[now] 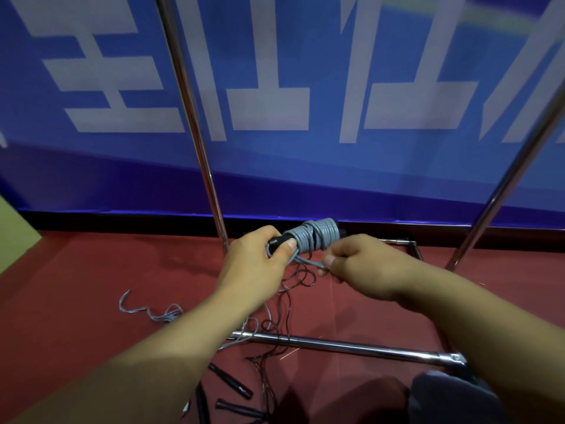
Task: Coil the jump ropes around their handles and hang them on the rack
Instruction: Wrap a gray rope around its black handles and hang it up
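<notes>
Left hand (256, 258) clamped on handles (276, 241), coil (318, 237) lying crosswise; right hand (354, 261) just right, seemingly pinching loose grey rope (308, 262).

grey rope (318, 237): coiled tight round black handles, bundle lying crosswise, tilted up to 2 o'clock; held off floor, short tail out at 5 o'clock.
loose grey rope (146, 312): wavy, on red floor, 8 o'clock of bundle.
dark rope (287, 304): thin, tangled loops on floor, below bundle, crossing rack's base bar.
black handles (234, 382): lying on floor, 6 o'clock.
rack (195, 123): chrome tubes, upright posts, base bars on floor.
</notes>
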Demonstrator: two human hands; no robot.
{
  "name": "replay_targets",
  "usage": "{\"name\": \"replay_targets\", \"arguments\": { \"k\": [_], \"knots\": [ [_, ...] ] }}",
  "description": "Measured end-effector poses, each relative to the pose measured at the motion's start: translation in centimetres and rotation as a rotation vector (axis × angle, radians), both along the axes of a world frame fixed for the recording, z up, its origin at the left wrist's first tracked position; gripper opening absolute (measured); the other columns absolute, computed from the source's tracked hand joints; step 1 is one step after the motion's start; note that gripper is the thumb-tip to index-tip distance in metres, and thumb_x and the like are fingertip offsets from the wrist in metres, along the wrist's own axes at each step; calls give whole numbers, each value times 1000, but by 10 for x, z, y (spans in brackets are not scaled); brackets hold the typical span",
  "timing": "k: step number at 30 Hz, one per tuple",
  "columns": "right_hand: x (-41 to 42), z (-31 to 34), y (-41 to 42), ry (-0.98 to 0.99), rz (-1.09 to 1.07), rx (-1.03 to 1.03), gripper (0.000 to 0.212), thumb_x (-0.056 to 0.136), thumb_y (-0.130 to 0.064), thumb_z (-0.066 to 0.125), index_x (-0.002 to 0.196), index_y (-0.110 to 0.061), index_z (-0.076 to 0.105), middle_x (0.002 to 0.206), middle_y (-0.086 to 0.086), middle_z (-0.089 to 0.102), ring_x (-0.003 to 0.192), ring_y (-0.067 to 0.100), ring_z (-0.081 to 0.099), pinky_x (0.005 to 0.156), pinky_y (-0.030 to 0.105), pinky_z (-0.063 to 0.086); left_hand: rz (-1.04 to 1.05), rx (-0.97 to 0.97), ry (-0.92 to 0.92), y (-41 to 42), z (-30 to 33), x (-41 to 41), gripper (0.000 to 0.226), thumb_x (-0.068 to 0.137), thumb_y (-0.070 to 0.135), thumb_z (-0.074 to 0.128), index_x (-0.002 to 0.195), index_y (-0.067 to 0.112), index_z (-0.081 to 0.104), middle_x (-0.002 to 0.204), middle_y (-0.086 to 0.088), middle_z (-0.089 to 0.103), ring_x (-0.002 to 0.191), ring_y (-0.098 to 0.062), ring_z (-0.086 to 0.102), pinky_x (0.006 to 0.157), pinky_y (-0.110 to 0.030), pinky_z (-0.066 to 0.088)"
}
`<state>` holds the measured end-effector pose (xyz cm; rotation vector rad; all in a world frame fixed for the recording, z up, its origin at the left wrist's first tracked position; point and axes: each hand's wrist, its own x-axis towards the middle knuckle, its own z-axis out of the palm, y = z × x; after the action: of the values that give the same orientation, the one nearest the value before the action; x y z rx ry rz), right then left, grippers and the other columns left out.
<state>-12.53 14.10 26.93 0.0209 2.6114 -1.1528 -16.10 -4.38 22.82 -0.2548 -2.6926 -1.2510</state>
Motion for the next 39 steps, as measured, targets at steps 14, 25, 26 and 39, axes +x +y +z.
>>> {"name": "replay_targets", "arguments": {
  "k": [14, 25, 26, 39],
  "knots": [
    [-5, -4, -1, 244, -23, 63, 21, 90, -34, 72, 75, -20, 65, 58, -9, 59, 47, -4, 50, 47, 10, 35, 88, 214, -28, 0, 1, -6, 25, 93, 32, 66, 77, 14, 65, 58, -4, 65, 58, -23, 68, 61, -42, 53],
    [-2, 2, -6, 134, -103, 171, 36, 99, -38, 58, 81, -9, 72, 69, 2, 69, 53, 8, 57, 48, 21, 43, 94, 240, 8, 1, 3, -4, 26, 95, 36, 64, 80, 14, 67, 58, -6, 64, 63, -29, 63, 60, -43, 49],
    [-1, 3, -7, 121, -113, 168, 37, 100, -38, 56, 83, -9, 72, 68, 2, 68, 45, 5, 51, 41, 18, 37, 98, 237, 9, 1, 3, -4, 26, 95, 36, 64, 81, 15, 67, 58, -6, 64, 63, -29, 64, 61, -42, 50],
    [9, 22, -21, -85, -151, -195, 47, 100, -50, 51, 69, -15, 52, 55, 3, 43, 40, 12, 31, 40, 21, 24, 89, 95, 61, -5, -4, -13, 17, 91, 33, 69, 82, 18, 66, 60, 4, 60, 56, -15, 54, 60, -34, 46]
  ]
}}
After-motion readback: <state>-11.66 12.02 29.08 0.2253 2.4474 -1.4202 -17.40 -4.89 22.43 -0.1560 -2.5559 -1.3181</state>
